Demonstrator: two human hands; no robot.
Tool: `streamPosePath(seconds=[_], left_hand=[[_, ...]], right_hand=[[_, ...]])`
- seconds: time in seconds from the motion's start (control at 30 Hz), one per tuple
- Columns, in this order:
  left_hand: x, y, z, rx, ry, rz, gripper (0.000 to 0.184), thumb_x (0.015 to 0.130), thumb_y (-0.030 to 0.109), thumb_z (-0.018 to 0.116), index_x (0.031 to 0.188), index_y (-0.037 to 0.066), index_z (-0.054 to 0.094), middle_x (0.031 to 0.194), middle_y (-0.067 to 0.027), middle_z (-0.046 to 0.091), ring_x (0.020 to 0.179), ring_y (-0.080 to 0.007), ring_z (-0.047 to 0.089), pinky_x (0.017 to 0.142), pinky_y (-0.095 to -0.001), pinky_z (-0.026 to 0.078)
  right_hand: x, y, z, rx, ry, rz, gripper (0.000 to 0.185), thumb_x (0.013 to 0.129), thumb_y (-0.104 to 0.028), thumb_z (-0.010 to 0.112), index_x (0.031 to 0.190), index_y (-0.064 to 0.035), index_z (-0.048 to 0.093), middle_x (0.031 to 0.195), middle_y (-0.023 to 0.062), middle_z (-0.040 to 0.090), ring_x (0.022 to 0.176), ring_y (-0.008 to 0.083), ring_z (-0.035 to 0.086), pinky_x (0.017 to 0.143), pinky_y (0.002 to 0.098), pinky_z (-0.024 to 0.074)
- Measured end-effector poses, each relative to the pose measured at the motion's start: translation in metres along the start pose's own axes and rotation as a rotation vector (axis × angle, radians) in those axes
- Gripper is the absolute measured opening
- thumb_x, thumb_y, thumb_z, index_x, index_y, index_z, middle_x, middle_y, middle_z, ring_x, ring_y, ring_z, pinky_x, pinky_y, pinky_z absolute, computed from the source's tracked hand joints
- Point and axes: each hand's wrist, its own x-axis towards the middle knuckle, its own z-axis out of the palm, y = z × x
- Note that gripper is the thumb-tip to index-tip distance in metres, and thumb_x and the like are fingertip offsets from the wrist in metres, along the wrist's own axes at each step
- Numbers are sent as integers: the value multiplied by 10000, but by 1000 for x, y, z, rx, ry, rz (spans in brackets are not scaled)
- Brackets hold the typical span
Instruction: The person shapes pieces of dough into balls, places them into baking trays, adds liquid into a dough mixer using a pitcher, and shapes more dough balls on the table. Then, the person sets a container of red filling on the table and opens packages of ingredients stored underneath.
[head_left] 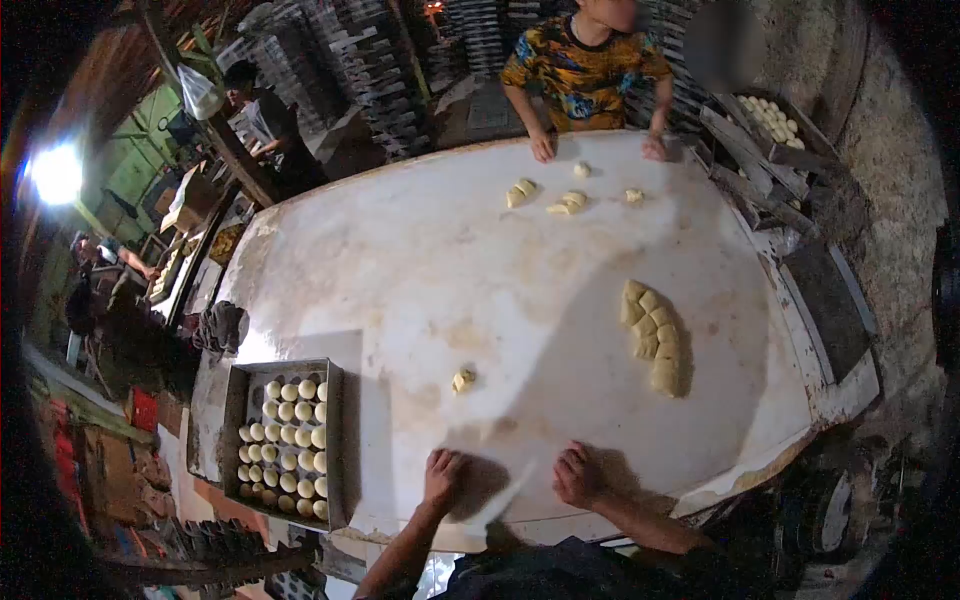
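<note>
Near the front edge of the table, my left hand (443, 481) rests on the surface with its fingers curled; anything under the palm is hidden. My right hand (578, 476) is cupped the same way a little to the right, and what it covers, if anything, does not show. Just beyond them lies a small lump of dough (463, 380). A curved row of cut dough pieces (655, 335) lies farther off to the right. On the left, a metal tray (336, 430) holds several rows of round dough balls (289, 436).
Across the white table (420, 260), a person in a patterned shirt (590, 75) stands with both hands near several dough pieces (568, 203). Another tray of dough balls (770, 120) is at the back right. A dark cloth (222, 328) lies on the left edge.
</note>
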Motion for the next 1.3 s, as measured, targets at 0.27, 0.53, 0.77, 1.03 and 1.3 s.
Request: streamPosePath(seconds=[0.27,0.53,0.77,1.03,1.3], left_hand=[[79,-64,-29,22,67,-190,255,649,238,702,828,94,593,834,-93,599,874,-300,535,888,-403,370],[-35,-46,-30,-450,-183,-310,310,849,171,501,1119,26,550,1088,-214,541,966,-383,524,886,-449,407],[-16,-218,-247,-587,189,-700,246,840,76,489,1078,19,510,1017,-198,547,933,-362,532,803,-461,417],[-49,-452,-293,213,-19,-751,436,788,62,546,1206,19,432,1065,-219,511,915,-417,513,829,-474,429],[-51,-348,-353,157,447,-791,571,753,68,590,1284,10,391,1159,-232,482,1074,-393,472,937,-428,381]], right_hand=[[77,40,-2,-210,396,285,104,761,-55,514,829,5,465,819,164,481,822,358,446,766,470,366],[4,1,19,-44,188,389,226,801,-237,602,901,-37,570,977,157,553,989,305,516,870,421,389],[69,-36,-10,338,-121,1083,342,893,-326,524,979,0,576,911,121,581,778,243,579,649,384,523],[410,-391,165,536,-70,-293,357,767,-73,634,1101,-12,525,1057,179,561,1020,337,544,881,404,436],[449,-405,306,103,-145,-559,314,740,-119,677,1023,-16,588,1091,161,561,1092,330,513,939,443,401]])
